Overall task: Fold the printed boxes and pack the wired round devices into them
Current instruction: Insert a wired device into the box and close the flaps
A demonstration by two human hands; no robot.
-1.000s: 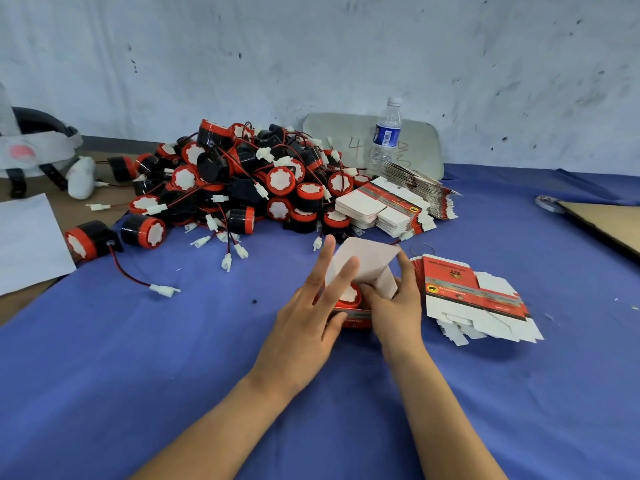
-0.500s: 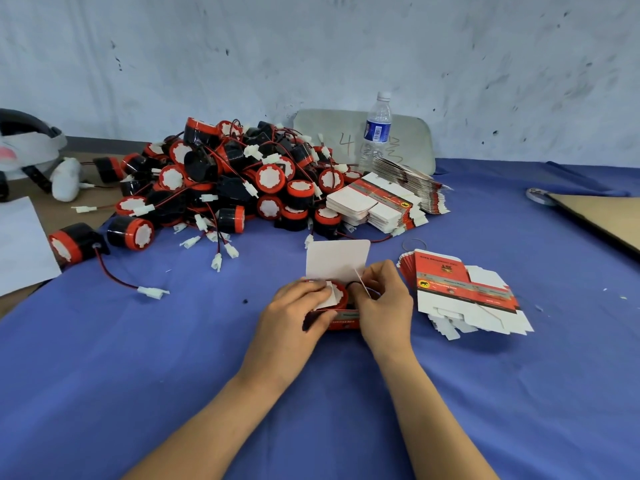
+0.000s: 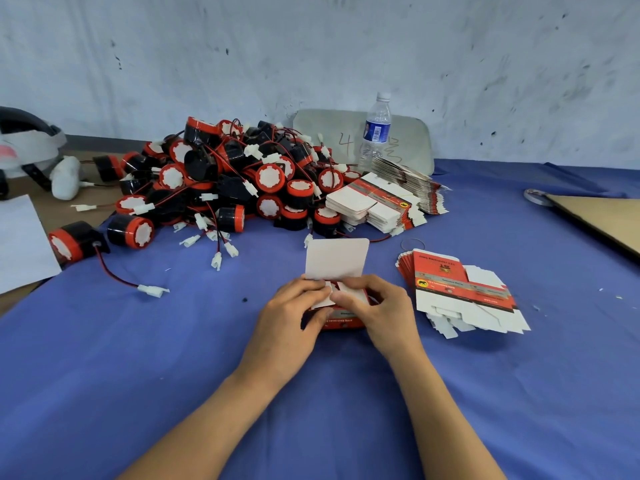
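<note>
A small red printed box (image 3: 341,320) stands on the blue cloth at the centre, its white lid flap (image 3: 335,259) raised upright behind it. My left hand (image 3: 294,313) grips the box's left side and its fingertips press a white side flap inward. From the right, my right hand (image 3: 375,306) holds the box and pinches the other side flap over the opening. A red round device shows faintly inside, mostly hidden by my fingers. A big pile of black and red wired round devices (image 3: 235,181) lies at the back left.
A fanned stack of flat printed boxes (image 3: 457,289) lies right of my hands; more flat stacks (image 3: 381,202) sit behind. A water bottle (image 3: 375,133) stands by the wall. Loose devices (image 3: 130,232) with wires lie left. A cardboard sheet (image 3: 602,216) lies far right.
My left fingers went from straight against the lid flap to curled on the box. Both hands came together, folding the side flaps inward. The lid flap now stands upright.
</note>
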